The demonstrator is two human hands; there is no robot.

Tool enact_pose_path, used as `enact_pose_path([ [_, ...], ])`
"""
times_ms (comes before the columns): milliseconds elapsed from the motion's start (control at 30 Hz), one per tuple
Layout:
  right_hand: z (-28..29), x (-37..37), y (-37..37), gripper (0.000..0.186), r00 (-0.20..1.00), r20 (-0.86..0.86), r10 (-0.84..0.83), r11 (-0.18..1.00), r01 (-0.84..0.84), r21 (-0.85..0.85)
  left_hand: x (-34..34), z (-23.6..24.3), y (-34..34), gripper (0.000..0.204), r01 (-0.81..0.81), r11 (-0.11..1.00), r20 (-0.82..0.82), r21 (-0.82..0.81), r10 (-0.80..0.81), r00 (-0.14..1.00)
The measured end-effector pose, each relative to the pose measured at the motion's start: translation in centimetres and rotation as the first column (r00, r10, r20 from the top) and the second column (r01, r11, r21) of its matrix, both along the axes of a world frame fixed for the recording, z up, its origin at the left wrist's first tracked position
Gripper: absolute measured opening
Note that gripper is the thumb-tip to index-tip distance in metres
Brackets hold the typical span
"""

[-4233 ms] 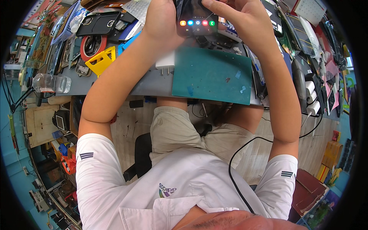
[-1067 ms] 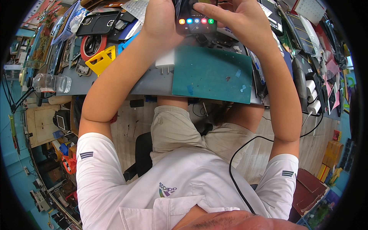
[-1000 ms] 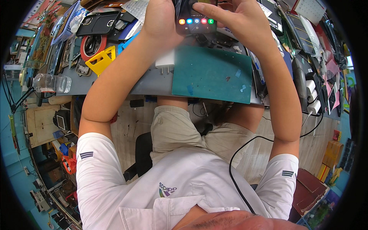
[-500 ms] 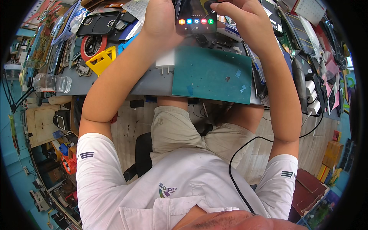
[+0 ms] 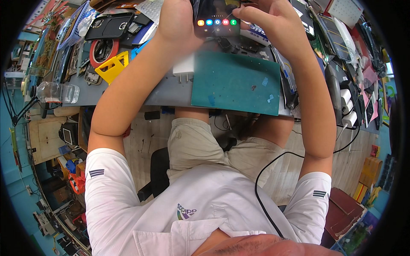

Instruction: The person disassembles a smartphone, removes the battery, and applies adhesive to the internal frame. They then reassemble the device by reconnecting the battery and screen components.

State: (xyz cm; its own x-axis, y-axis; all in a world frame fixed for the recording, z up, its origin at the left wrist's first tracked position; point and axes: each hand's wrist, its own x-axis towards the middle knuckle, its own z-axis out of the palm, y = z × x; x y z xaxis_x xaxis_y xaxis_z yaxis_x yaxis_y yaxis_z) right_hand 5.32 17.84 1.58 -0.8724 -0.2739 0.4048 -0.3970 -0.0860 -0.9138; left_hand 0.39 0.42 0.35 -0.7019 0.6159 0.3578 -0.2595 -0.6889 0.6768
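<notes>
A black smartphone [image 5: 218, 30] with a lit screen and a row of round coloured app icons is at the top edge, partly cut off. My left hand [image 5: 177, 23] grips its left side; the fingertips lie beyond the picture. From the right, my right hand [image 5: 275, 25] reaches over with one digit stretched onto the screen's right edge; its other fingers are largely cut off by the upper rim. Below the phone lie a white plug adapter [image 5: 183, 68] and a green work mat [image 5: 237, 85] with small scraps on it.
To the left are a yellow phone stand [image 5: 113, 67], a roll of red-edged tape [image 5: 103, 52], a black phone case [image 5: 109, 26] and a clear plastic bottle [image 5: 57, 92]. White chargers [image 5: 348, 109] sit in a power strip at right. A black cable [image 5: 273, 162] runs across my right arm.
The phone and the right hand's stretched digit have shifted slightly left and up. The same row of icons still shows on the screen.
</notes>
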Motion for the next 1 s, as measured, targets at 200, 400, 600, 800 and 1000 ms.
enact_pose_path([
  [200, 0.6, 0.4, -0.3, 0.097, 0.999, 0.008, -0.045, 0.997, 0.045, 0.062, 0.0, -0.1, -0.2, 0.065, -0.025, 1.000, 0.005, -0.018, 0.025, 1.000],
  [400, -0.6, -0.6, 0.3, 0.096, 0.999, -0.048, -0.009, 0.999, 0.011, 0.037, -0.3, -0.3, -0.1, 0.065, -0.020, 1.000, -0.020, -0.006, 0.020, 1.000],
  [600, 0.6, 0.5, 0.0, 0.097, 1.000, -0.005, 0.003, 0.999, -0.003, 0.053, -0.5, -0.5, -0.3, 0.065, -0.001, 1.000, -0.029, 0.005, 0.002, 1.000],
  [800, 0.4, 0.4, 0.2, 0.097, 1.000, -0.021, -0.006, 0.998, 0.008, 0.059, 0.3, 0.3, -0.3, 0.064, -0.007, 1.000, 0.017, -0.003, 0.007, 1.000],
  [1000, 0.3, 0.2, 0.0, 0.097, 0.999, -0.046, -0.009, 0.998, 0.012, 0.058, -0.2, -0.2, -0.2, 0.064, -0.031, 0.999, -0.013, -0.010, 0.031, 0.999],
])
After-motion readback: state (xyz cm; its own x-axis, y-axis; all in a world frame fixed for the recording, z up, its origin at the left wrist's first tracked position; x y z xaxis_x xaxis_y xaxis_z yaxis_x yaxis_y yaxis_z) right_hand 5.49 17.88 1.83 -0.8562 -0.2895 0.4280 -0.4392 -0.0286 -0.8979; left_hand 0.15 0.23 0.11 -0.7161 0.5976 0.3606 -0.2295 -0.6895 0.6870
